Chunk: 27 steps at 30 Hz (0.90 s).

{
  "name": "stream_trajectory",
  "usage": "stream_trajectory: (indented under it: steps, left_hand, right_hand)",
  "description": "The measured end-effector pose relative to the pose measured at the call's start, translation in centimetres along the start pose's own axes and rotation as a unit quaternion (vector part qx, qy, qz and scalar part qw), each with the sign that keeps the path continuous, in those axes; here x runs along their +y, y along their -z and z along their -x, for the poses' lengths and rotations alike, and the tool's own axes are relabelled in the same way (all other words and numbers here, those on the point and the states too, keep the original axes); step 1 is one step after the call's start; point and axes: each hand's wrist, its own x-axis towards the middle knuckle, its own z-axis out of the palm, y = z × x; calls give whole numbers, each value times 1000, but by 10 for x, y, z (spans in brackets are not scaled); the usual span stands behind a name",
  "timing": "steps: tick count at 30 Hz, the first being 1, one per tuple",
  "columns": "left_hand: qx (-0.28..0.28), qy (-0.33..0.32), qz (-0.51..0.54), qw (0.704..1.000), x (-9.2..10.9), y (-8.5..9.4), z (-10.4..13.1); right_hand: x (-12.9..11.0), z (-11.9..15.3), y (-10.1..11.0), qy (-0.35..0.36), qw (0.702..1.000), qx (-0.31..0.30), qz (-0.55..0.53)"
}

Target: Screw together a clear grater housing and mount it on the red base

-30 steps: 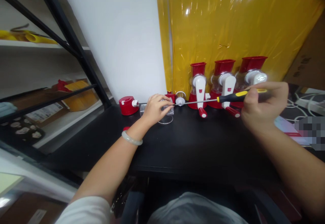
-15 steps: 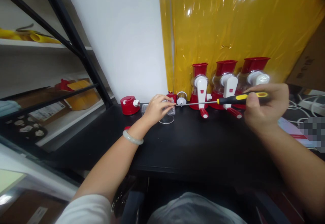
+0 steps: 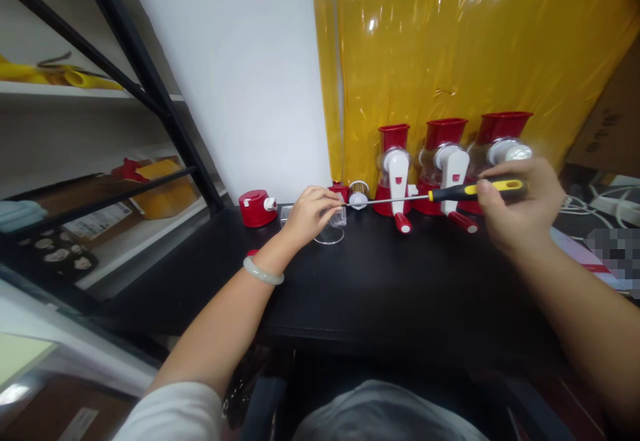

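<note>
Right hand [image 3: 523, 204] had shifted slightly, closed round screwdriver [image 3: 453, 192] | screwdriver spanned both hands above table [image 3: 375, 281], tip at left hand's [image 3: 311, 216] nearly pinched fingertips, hold unclear | keeping it straight seemed best | counted: one screwdriver, three grinders [image 3: 454, 169], one drum [image 3: 359, 196], one red tub [image 3: 254, 209]

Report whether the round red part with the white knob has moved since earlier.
No; the round red part stays in place relative to the white panel.

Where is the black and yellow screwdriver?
Right of centre in the head view, the screwdriver is in the right hand, its tip by the left hand, in front of red-and-white hand-cranked machines.
</note>
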Motion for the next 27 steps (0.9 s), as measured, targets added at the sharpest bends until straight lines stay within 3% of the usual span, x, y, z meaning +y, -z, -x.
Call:
stream_trajectory:
  steps: [9, 19, 22, 27]
  left_hand:
    - [2, 0, 5, 1000, 0, 1, -1]
    - [-18, 59, -7, 998, 7, 9, -5]
    - [-59, 117, -59, 990, 7, 15, -5]
    - [-164, 280, -119, 939, 6, 26, -6]
  right_hand:
    - [4, 0, 0, -153, 985, -68, 47]
    - [23, -3, -5, -269, 960, -3, 76]
    - [38, 2, -6, -306, 950, 5, 69]
    - [51, 11, -12, -366, 930, 18, 26]
